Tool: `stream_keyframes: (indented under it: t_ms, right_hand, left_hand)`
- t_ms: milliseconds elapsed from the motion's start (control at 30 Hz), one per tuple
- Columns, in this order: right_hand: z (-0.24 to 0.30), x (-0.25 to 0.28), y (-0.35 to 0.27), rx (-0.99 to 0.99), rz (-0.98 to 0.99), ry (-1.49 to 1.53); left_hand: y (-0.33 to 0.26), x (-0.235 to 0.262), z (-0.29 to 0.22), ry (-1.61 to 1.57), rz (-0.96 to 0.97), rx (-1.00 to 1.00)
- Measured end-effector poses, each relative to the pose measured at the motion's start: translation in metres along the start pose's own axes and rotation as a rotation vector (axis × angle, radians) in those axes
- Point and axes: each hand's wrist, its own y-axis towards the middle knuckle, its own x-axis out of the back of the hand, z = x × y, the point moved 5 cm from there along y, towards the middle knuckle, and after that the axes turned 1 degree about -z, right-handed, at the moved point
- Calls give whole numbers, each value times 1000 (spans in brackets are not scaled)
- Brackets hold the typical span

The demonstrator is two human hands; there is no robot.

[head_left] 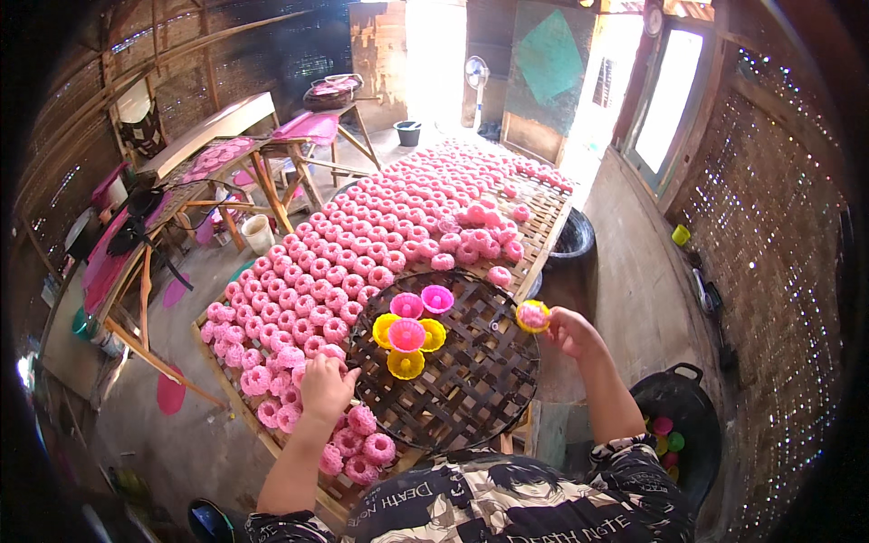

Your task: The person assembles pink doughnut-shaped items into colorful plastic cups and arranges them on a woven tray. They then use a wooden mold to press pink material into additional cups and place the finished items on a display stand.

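My right hand (pixel 575 333) pinches the edge of a yellow fluted mould (pixel 528 323) with pink stuff in it, held past the right rim of a round woven tray (pixel 471 389). My left hand (pixel 328 389) is among the pink rings left of that tray, its fingers curled at a pink ring-shaped cake (pixel 333 352); the fingertips are partly hidden. On the tray sit several fluted moulds: a magenta one (pixel 437 299), a pink one (pixel 406 335) and a yellow one (pixel 405 365) among them. Beside my left wrist lies a loose heap of pink rings (pixel 360 468).
A long slatted bamboo rack (pixel 543 217) carries rows of pink rings, with a pile (pixel 475 237) near its right edge. At my right stands a black tub (pixel 674 407) holding coloured moulds. Wooden benches (pixel 262 167) line the left, with a white bucket (pixel 258 233); a fan (pixel 477 77) stands behind.
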Motion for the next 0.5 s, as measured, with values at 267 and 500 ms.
stream_keyframes:
  t_ms: [267, 500]
  right_hand:
    - [69, -37, 77, 1013, -584, -1206]
    - [72, -40, 94, 970, -447, -1365]
  left_hand:
    - [-2, -7, -16, 368, 4, 60]
    - [-9, -8, -19, 436, 111, 70]
